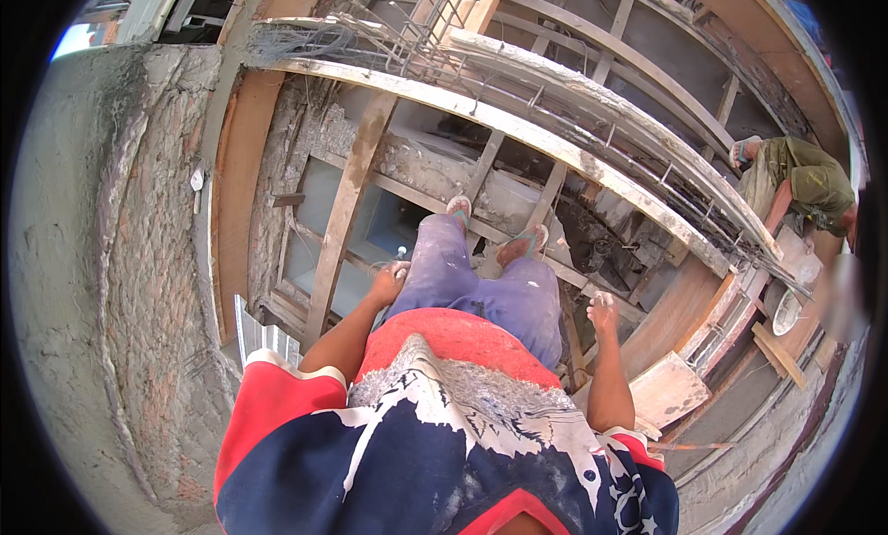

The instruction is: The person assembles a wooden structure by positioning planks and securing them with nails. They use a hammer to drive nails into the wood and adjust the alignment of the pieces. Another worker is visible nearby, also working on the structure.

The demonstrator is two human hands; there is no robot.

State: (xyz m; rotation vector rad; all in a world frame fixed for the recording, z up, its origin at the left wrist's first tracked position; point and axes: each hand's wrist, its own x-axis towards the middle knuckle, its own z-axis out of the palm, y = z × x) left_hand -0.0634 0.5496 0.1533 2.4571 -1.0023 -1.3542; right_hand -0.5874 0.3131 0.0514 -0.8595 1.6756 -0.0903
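Observation:
My left hand [392,278] hangs beside my left thigh with its fingers curled closed. A small pale blue-white thing [401,252] shows just past its fingers; whether the hand holds it I cannot tell. At the other side, my right hand [603,310] is held away from my right leg, fingers bent in and whitish with dust. What is inside them, if anything, is hidden. My feet in flip-flops [521,246] stand on a wooden beam [421,196] of an open timber frame.
Gaps between the timbers drop to a lower level. Ahead, a long formwork board [555,147] runs beside steel rebar [638,160]. A rough brick wall [162,211] rises at left. A bent-over co-worker [814,179] is at right, near a pale bowl [786,313] and loose planks [779,352].

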